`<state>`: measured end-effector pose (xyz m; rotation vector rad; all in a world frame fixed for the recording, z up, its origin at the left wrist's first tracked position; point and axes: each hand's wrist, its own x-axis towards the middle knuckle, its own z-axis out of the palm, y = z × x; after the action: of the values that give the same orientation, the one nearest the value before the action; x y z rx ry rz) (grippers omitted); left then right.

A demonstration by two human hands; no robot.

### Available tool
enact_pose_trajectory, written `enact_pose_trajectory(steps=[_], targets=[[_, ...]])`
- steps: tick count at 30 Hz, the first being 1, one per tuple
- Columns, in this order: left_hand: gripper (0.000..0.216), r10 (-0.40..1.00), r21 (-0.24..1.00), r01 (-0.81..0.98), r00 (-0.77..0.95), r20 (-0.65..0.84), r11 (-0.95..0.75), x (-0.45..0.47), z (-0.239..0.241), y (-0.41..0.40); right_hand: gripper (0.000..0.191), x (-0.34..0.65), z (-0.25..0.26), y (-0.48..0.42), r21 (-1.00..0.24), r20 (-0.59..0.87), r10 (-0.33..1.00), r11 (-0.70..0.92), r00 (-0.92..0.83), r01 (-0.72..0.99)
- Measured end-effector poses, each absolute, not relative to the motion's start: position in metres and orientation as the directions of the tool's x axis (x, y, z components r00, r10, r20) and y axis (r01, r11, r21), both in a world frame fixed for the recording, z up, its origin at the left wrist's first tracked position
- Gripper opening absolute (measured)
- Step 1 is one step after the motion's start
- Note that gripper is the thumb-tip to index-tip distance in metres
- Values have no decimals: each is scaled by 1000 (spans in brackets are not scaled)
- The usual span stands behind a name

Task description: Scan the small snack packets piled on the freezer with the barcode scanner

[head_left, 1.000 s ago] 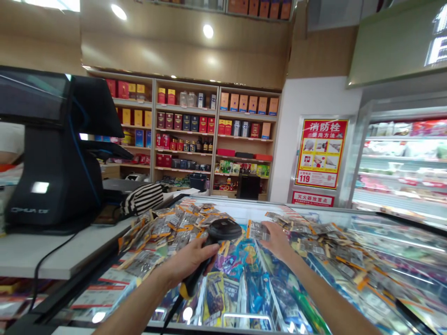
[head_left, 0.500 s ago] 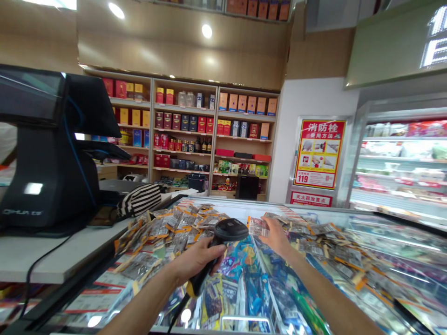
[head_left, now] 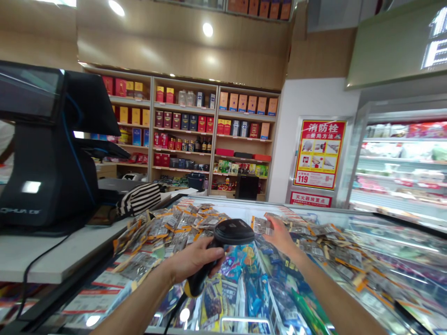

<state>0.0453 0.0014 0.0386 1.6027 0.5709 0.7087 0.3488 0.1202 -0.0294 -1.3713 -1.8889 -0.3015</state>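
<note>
My left hand point(head_left: 193, 258) is wrapped round the handle of a black barcode scanner point(head_left: 233, 231), its head pointing forward and to the right. My right hand point(head_left: 281, 237) holds up a small clear snack packet point(head_left: 261, 225) just in front of the scanner head. Both hands hover over the glass lid of a chest freezer point(head_left: 244, 298). Several small orange-edged packets lie in a left heap point(head_left: 167, 230) and in a right heap point(head_left: 335, 246) on the glass.
A black cash-register terminal point(head_left: 45, 153) stands on the white counter point(head_left: 28, 258) at left, with a striped pouch point(head_left: 139, 197) beside it. Shelves of boxed goods point(head_left: 195, 135) fill the back wall. A red fire-hydrant notice point(head_left: 319, 153) and an open chiller point(head_left: 401, 163) are at right.
My right hand has lifted the packet off the heap and brought it up to the scanner head. The scanner has shifted slightly right and up.
</note>
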Motion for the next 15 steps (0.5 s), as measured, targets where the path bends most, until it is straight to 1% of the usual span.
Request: enact_pose_trajectory(steps=[3,8,15], targets=[[30,697,989,-40,706,127,-140,46,39,2,55,350,-29,122,-225,705,699,376,-116,899],[32,715,991,-19,691,108,-131,47,37,4,54,348,-25,123,-201,717,691,336,-96,920],[32,691,990,-14,715,109,-142,49,40,1,53,340,-21,120,-196,725,685,310,-75,930]])
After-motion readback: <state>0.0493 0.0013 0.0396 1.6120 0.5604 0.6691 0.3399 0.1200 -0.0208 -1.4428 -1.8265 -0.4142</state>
